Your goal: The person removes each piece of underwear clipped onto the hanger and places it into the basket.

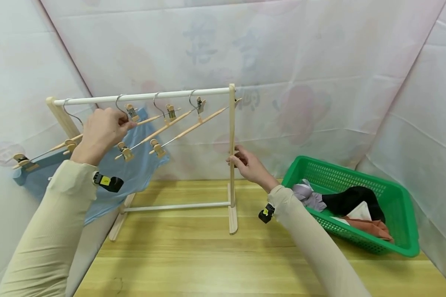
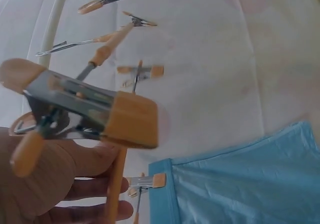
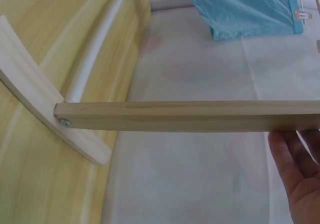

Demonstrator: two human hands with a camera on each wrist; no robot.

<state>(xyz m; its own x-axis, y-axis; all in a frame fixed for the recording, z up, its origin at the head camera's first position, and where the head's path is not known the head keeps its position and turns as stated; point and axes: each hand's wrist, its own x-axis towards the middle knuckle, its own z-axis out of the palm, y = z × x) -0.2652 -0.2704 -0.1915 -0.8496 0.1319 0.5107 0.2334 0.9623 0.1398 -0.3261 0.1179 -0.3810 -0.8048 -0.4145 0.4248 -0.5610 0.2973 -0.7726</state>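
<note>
My left hand pinches the wooden bar of a clip hanger that hooks over the rack's white top rail. In the left wrist view, one clip of a hanger stands large right before that hand. On the rail's left end hangs a pale blue garment, clipped by its top edge and partly hidden behind my left arm. Other bare clip hangers hang farther right. My right hand grips the rack's right wooden upright, thumb in front and fingers behind it.
A green plastic basket stands on the right of the wooden table, holding grey, black, white and rust-coloured cloth. The rack's feet rest on the table. Printed fabric walls in the back and sides.
</note>
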